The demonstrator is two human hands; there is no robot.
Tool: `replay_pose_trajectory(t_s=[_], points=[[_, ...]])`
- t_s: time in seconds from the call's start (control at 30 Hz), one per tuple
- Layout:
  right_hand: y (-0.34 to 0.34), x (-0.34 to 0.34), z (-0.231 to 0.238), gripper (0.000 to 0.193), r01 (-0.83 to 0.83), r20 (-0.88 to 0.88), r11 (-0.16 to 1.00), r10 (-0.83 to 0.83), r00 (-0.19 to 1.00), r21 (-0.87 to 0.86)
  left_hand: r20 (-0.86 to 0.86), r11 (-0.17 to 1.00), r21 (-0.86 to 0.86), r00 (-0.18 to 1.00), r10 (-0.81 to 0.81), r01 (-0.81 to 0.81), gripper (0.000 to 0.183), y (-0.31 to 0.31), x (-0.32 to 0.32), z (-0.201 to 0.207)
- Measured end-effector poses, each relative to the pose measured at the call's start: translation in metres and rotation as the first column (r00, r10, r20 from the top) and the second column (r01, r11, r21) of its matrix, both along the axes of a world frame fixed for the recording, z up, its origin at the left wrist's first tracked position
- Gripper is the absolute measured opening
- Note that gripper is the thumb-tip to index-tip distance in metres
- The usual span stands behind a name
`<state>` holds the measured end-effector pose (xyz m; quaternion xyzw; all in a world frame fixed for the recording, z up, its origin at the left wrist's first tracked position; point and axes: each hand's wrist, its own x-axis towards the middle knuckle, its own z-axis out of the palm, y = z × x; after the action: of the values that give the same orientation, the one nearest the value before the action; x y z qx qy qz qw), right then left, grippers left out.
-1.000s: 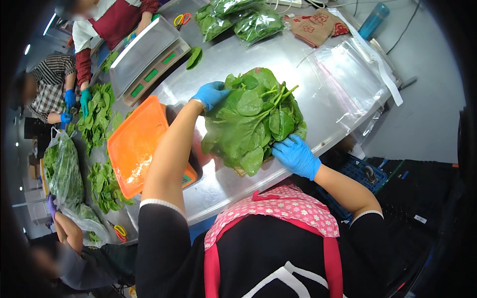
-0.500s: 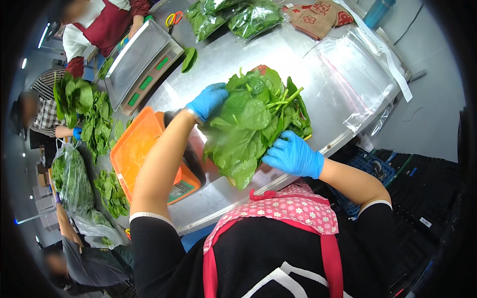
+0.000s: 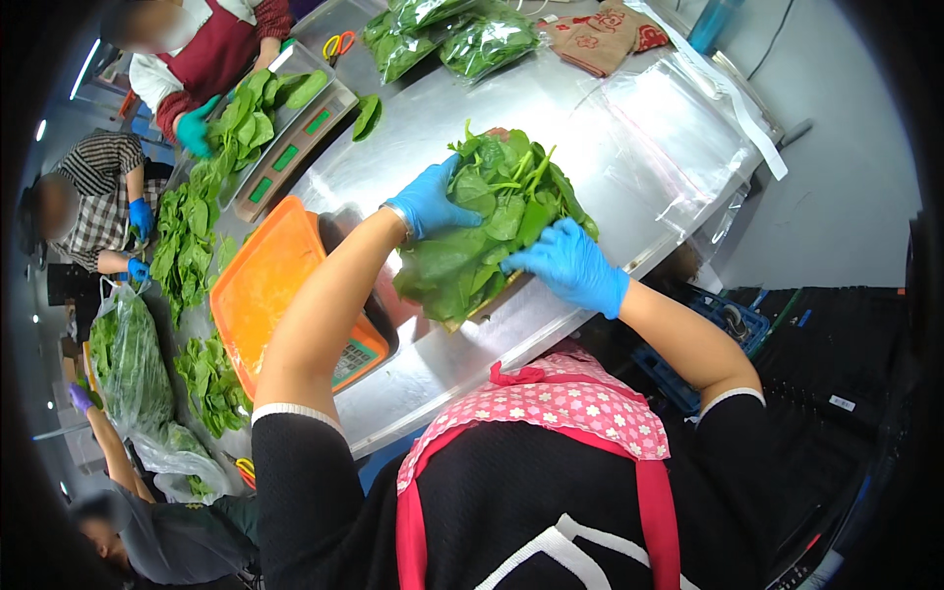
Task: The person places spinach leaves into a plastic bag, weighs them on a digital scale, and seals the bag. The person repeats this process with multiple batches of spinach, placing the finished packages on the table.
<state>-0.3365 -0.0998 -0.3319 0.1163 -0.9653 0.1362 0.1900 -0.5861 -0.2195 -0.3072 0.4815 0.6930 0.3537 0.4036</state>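
A heap of green spinach-like leafy greens (image 3: 506, 211) lies in front of me on the metal table, stems mostly toward the upper right. My left hand (image 3: 436, 202), in a blue glove, grips the heap's left side, thumb over the leaves and fingers partly hidden. At its lower right side, my right hand (image 3: 572, 265), also blue-gloved, has its fingers curled onto the edge leaves. A thin yellowish edge shows under the heap beside my right fingertips; what it belongs to is unclear. The leaves at the lower left are blurred.
An orange scale (image 3: 265, 285) stands left of my forearm. Beyond it are a flat scale (image 3: 295, 147) loaded with greens, loose greens (image 3: 187, 241) and a filled plastic bag (image 3: 138, 354). Bagged greens (image 3: 487, 44), cloth (image 3: 595, 39) and clear bags (image 3: 654, 147) lie farther back. Several co-workers are at left.
The greens have shifted slightly, and my left thumb now lies over them. My right hand has moved up and slightly left. A co-worker's gloved hand has put greens on the flat scale.
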Motion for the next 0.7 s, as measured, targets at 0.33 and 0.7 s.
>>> replay_pose_trajectory(t_s=[0.33,0.7], points=[[-0.027,-0.032,0.007,0.013,0.123,-0.252,0.990,-0.136,0.958,-0.065,-0.178,0.993,-0.055,0.978,-0.109,0.101,0.085,-0.015,0.014,0.001],[-0.004,-0.022,0.015,0.014,-0.009,-0.267,0.997,-0.012,0.964,-0.079,-0.605,0.978,-0.205,0.790,-0.098,-0.035,0.120,-0.016,0.092,0.043]])
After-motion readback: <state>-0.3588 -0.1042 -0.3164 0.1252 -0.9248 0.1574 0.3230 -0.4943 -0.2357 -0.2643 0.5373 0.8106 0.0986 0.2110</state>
